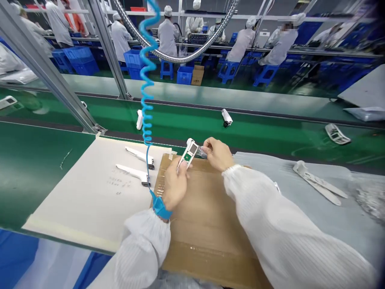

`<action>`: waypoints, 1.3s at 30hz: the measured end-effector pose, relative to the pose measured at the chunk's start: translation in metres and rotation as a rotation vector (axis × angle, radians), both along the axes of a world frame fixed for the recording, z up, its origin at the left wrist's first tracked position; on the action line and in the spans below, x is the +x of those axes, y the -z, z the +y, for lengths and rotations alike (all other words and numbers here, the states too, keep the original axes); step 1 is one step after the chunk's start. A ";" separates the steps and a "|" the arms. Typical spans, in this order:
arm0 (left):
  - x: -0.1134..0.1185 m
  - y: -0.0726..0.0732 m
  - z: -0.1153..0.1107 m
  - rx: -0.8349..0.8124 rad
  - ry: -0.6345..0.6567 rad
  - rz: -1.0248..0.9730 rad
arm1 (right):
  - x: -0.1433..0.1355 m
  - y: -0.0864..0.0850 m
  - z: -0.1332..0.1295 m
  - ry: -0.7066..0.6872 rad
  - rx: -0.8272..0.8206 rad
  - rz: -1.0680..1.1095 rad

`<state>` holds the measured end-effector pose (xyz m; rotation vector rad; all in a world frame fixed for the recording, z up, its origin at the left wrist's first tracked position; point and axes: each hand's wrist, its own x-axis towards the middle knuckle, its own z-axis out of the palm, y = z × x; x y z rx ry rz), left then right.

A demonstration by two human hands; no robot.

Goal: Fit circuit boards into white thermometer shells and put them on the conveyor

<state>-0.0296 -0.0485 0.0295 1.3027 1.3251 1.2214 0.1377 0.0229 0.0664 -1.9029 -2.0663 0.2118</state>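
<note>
My left hand (175, 182) is closed around a white handheld device housing (190, 149), tilted up, with a small dark screen and green circuit board (187, 158) exposed. A blue wrist strap (161, 206) is on that wrist. Just right of the device, the thumb and fingers of my right hand (219, 153) pinch a small piece of clear plastic film (202, 152). Both hands are above a brown cardboard sheet (207, 216). To the left, two white handle-shaped parts (140, 155) lie on white paper (90, 192) with blurred handwriting.
A blue coiled cord (147, 88) hangs in front, left of my hands. Beyond the cardboard runs a green conveyor belt (186, 116) carrying several white devices (227, 117). White shell parts (319, 182) and a bag of small pieces (371, 196) lie right. Co-workers sit far back.
</note>
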 end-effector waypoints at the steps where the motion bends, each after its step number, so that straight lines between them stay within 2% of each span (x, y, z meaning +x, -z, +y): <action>1: 0.000 0.005 0.007 0.004 -0.026 -0.021 | 0.003 0.004 0.012 0.038 -0.042 -0.046; 3: -0.003 0.015 0.017 -0.017 -0.066 -0.088 | 0.013 0.010 0.032 0.045 -0.129 -0.093; 5: -0.009 0.020 0.023 -0.052 -0.056 -0.190 | 0.025 0.009 0.045 0.008 -0.236 -0.110; 10: -0.018 0.011 0.025 -0.130 -0.013 -0.353 | 0.058 -0.021 0.087 -0.212 -0.606 -0.025; 12: -0.018 0.007 0.025 -0.167 -0.020 -0.390 | 0.068 -0.029 0.114 -0.170 -0.680 0.050; 13: -0.018 0.006 0.024 -0.172 -0.015 -0.401 | 0.071 -0.030 0.129 -0.084 -0.641 0.069; 16: -0.018 0.005 0.024 -0.156 0.007 -0.423 | 0.076 -0.022 0.170 0.258 -0.315 0.037; 18: -0.018 0.005 0.025 -0.148 0.001 -0.427 | 0.077 -0.015 0.189 0.390 -0.166 0.036; 19: -0.019 0.005 0.025 -0.149 -0.008 -0.429 | 0.078 -0.015 0.195 0.409 -0.141 0.090; 22: -0.019 0.003 0.024 -0.189 -0.020 -0.445 | 0.076 -0.023 0.197 0.333 -0.151 0.338; 24: -0.020 0.001 0.023 -0.227 -0.018 -0.466 | 0.071 -0.031 0.182 0.194 -0.217 0.449; 27: -0.020 -0.002 0.022 -0.277 -0.019 -0.489 | 0.053 -0.033 0.137 -0.169 -0.502 0.487; 29: -0.019 -0.002 0.022 -0.309 -0.028 -0.490 | 0.038 -0.025 0.103 -0.329 -0.672 0.357; 30: -0.019 -0.003 0.021 -0.322 -0.035 -0.486 | 0.032 -0.020 0.089 -0.314 -0.648 0.206; 32: -0.017 -0.003 0.020 -0.327 -0.044 -0.475 | 0.026 -0.015 0.075 -0.195 -0.450 -0.155; 34: -0.016 -0.002 0.019 -0.318 -0.038 -0.474 | 0.031 -0.019 0.084 -0.120 -0.331 -0.356; 37: -0.015 -0.001 0.019 -0.298 -0.016 -0.480 | 0.044 -0.032 0.131 -0.034 -0.428 -0.251; 39: -0.015 0.000 0.020 -0.290 -0.013 -0.490 | 0.044 -0.033 0.165 0.135 -0.331 -0.185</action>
